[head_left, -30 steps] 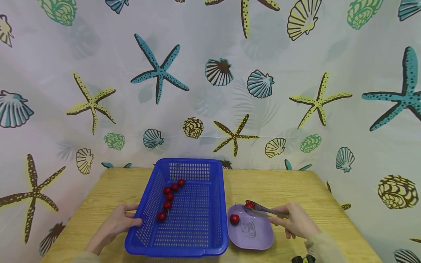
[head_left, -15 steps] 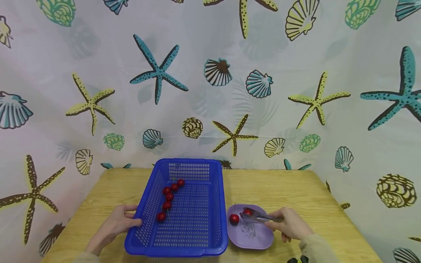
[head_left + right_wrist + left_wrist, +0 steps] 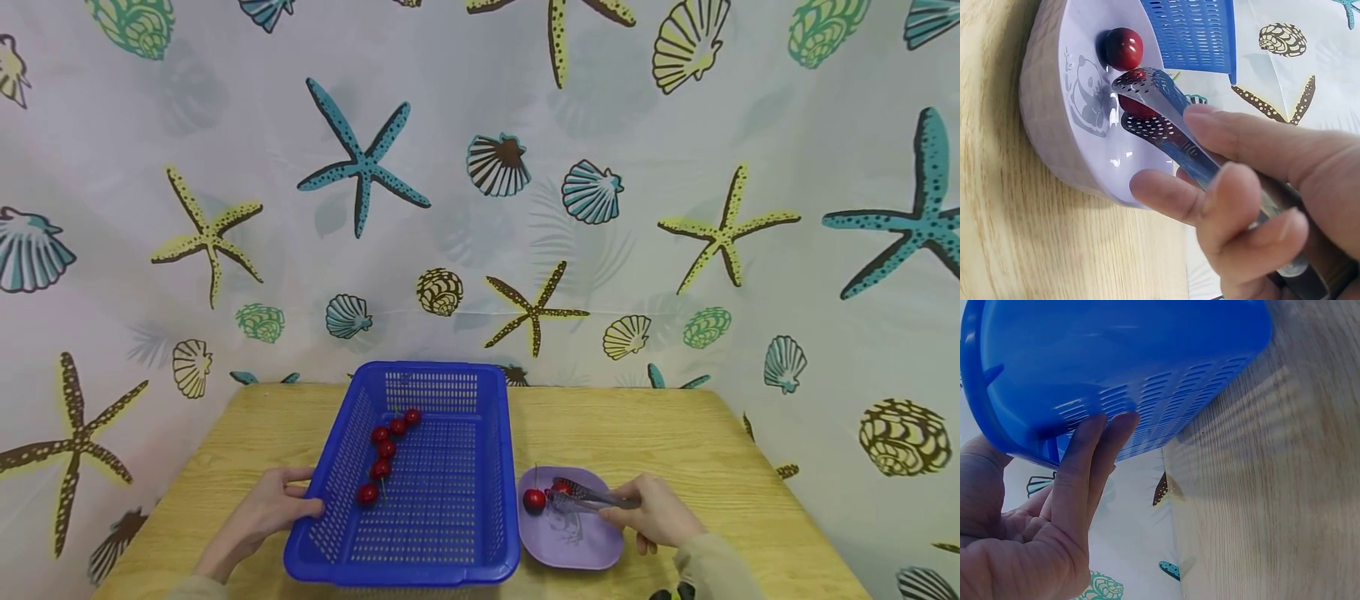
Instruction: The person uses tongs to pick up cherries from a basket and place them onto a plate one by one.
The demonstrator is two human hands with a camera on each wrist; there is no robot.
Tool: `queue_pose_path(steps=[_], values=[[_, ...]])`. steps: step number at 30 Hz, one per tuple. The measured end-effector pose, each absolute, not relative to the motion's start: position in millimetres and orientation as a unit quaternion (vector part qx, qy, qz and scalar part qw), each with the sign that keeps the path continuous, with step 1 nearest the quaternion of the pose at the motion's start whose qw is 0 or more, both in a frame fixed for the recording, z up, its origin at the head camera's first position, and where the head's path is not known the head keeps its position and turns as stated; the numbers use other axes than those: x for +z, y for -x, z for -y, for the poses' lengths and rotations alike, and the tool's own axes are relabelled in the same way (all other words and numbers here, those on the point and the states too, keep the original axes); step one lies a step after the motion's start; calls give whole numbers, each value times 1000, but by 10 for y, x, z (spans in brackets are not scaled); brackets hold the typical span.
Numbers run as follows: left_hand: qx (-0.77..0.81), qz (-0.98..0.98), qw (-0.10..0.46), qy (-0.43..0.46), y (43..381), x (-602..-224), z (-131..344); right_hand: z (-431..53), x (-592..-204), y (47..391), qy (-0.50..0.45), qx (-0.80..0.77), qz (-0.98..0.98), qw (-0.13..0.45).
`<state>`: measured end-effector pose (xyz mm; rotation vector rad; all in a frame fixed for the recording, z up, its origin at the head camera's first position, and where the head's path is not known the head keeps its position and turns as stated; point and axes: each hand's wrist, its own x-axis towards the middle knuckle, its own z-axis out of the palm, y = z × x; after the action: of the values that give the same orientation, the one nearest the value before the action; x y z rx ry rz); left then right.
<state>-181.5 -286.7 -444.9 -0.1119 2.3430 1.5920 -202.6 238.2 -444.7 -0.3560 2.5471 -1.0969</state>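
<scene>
Our left grip pinches the blue, rectangular, latticed plastic basket by its rim, probably to steady it; our right grip clasps slim shiny metal tongs, angled apparently so their perforated heads straddle a glossy, round red cherry inside the smooth lilac rounded-square dish, beside a second cherry

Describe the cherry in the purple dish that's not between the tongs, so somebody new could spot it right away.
On the wood-grain table, find the big blue basket, then the purple dish just to its right. Inside, the dark red cherry lies close to the wall nearest the basket. Unlike the other cherry, it isn't between the tongs.
</scene>
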Motion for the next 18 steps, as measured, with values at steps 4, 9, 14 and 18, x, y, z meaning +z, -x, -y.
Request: queue_pose_path(steps=[4,9,14,18], values=[[555,-816,153,37,1815,-4452,2869,-2370,-4473,2030,115,-381,-901,172],[556,-815,156,37,1816,-4447,2871,-2359,-4491,2035,106,-376,-904,172],[558,-814,159,30,1808,-4445,2879,-2353,-4477,2024,98,-378,-906,166],[558,-814,157,35,1810,-4440,2874,-2351,-4454,2018,84,-389,-903,160]])
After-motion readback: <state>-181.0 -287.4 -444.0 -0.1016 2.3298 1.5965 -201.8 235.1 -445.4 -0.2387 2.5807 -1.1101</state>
